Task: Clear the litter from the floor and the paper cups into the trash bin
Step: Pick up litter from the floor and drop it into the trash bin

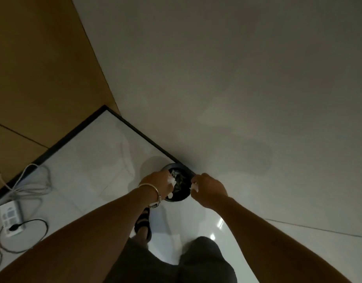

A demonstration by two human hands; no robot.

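- Nearest the camera, dark shorts (204, 262) and a sandalled foot (143, 224) are seen on the glossy white floor (90, 160). No litter is noted on the tiles around them.
- At the floor's left edge a power strip (10, 218) and loose cables (29, 186) are recorded. They are judged to be no part of the litter.
- The left hand (155, 182), with a bracelet (153, 193) at the wrist, is held over the near-left rim of the trash bin (173, 164). Its fingers are closed round crumpled white litter (172, 181), which has not yet been let go.
- The right hand (208, 190) is held at the bin's right rim. Its fingertips are pinched on a small white piece (194, 187), which is just above or touching the rim; which of the two cannot be told.
- The trash bin is placed at the floor's far edge, against the dark skirting (143, 137) of the grey wall (237, 78). Greyish waste is already seen inside its dark liner.
- Progress is judged as late in a drop-off. Both handfuls are at the bin, and only the release is outstanding for them.
- No paper cup can be identified anywhere in view, so that part of the task cannot be confirmed as done or pending. The floor outside the view cannot be assessed.
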